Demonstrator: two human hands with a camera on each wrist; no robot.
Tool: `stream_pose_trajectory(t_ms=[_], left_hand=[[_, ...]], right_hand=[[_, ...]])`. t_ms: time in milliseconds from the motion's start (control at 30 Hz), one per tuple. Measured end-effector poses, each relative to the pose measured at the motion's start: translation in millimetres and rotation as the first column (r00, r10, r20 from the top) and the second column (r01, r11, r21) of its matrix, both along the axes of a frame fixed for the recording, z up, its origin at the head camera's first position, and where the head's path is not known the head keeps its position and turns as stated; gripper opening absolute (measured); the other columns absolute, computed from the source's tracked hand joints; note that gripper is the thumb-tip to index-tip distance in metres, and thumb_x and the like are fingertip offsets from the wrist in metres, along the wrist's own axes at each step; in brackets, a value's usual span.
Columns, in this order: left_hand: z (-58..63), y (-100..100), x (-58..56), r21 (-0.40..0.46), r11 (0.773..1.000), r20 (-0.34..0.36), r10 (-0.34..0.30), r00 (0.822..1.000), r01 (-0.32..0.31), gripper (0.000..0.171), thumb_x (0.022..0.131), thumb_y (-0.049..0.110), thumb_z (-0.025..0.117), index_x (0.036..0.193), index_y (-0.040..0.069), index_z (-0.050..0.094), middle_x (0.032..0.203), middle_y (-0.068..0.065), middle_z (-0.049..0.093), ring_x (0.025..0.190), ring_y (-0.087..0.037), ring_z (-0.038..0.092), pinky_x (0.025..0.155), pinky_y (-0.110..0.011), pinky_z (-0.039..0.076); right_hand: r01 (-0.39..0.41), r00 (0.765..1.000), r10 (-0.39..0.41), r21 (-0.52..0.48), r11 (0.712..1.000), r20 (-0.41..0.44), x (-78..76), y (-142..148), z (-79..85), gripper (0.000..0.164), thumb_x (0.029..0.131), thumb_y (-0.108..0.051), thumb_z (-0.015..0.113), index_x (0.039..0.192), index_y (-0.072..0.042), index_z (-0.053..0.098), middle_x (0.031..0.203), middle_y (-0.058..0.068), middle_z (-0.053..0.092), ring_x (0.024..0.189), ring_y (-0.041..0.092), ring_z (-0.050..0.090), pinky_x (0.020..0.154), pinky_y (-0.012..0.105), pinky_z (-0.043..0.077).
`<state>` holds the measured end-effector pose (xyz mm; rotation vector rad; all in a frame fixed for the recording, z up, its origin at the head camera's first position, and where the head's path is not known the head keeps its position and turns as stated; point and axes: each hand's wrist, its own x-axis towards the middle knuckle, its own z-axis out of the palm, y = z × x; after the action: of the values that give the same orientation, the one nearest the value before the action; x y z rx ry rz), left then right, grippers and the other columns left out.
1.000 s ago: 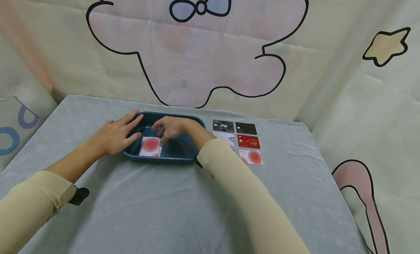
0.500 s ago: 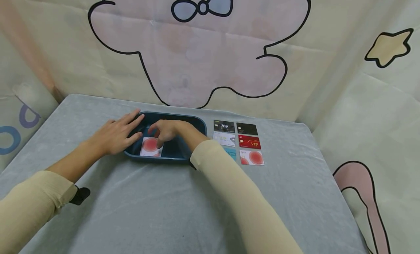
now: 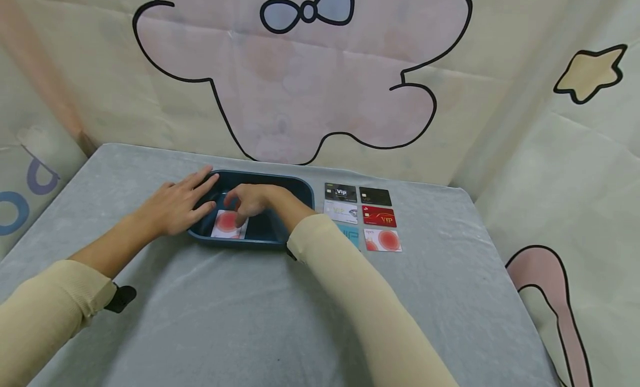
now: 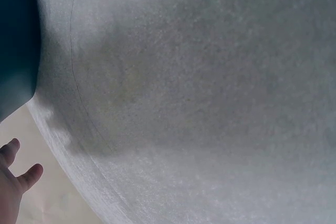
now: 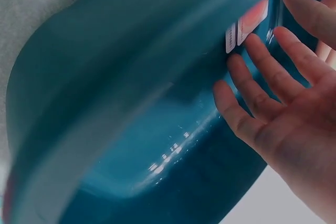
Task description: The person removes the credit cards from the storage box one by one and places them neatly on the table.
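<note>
A dark blue rectangular tray stands at the back of the table. Inside, at its left end, lies a white card with a red-pink circle. A narrow white strip shows beside the card in the right wrist view; whether it is a second card I cannot tell. My left hand rests with spread fingers on the tray's left rim. My right hand reaches down into the tray, its bent fingers at the card's right edge. In the right wrist view the fingers are relaxed and pinch nothing; one fingertip appears at the card's edge.
Right of the tray, cards lie in two columns: dark grey, black, white, red, light blue and white with a red circle. Grey cloth covers the table; a printed curtain hangs behind.
My right hand has moved slightly left and down toward the card in the tray, and its forearm has shifted left, uncovering the light blue card. The left hand stays on the rim.
</note>
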<state>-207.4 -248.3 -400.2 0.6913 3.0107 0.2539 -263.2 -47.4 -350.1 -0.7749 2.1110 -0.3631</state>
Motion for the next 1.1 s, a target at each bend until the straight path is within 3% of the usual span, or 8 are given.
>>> stream_pose_trajectory(t_ms=[400,700,900,1100], left_hand=[[2.3,0.3,-0.4,-0.004,1.0,0.009,0.007,1.0,-0.007,0.067,0.104,0.041,0.043,0.157,0.004,0.025,0.164,-0.022,0.014,0.145,-0.044,0.025,0.102,-0.073,0.031],[1.3,1.1,-1.3,-0.012,1.0,0.02,0.026,0.999,-0.026,0.068,0.103,0.041,0.046,0.157,0.004,0.025,0.164,-0.022,0.013,0.146,-0.044,0.024,0.102,-0.073,0.031],[1.3,1.7,-1.3,-0.015,1.0,0.025,0.027,0.999,-0.027,0.069,0.103,0.041,0.046,0.157,0.004,0.025,0.164,-0.022,0.013,0.146,-0.044,0.024,0.102,-0.073,0.031],[1.0,1.4,-1.5,-0.018,1.0,0.023,0.025,0.999,-0.025,0.069,0.103,0.041,0.046,0.157,0.003,0.025,0.164,-0.022,0.013,0.145,-0.044,0.025,0.102,-0.074,0.03]], right_hand=[[0.002,0.999,-0.004,-0.058,0.998,-0.04,4.6,1.9,4.4,0.05,0.097,-0.008,0.058,0.146,-0.006,0.046,0.142,0.007,0.05,0.118,0.016,0.052,0.102,0.026,0.044],[0.016,0.993,-0.025,-0.073,0.997,-0.119,6.1,5.5,9.8,0.044,0.098,-0.003,0.053,0.143,-0.008,0.05,0.136,0.007,0.052,0.11,0.018,0.053,0.091,0.024,0.046],[0.028,0.984,-0.043,-0.087,0.996,-0.175,4.5,8.6,10.7,0.043,0.096,0.0,0.057,0.138,-0.011,0.056,0.115,0.006,0.058,0.09,0.017,0.055,0.071,0.021,0.047],[-0.02,0.975,-0.006,-0.115,0.993,-0.224,5.8,9.2,12.9,0.043,0.094,0.003,0.059,0.135,-0.012,0.06,0.102,0.006,0.058,0.08,0.015,0.054,0.066,0.021,0.047]])
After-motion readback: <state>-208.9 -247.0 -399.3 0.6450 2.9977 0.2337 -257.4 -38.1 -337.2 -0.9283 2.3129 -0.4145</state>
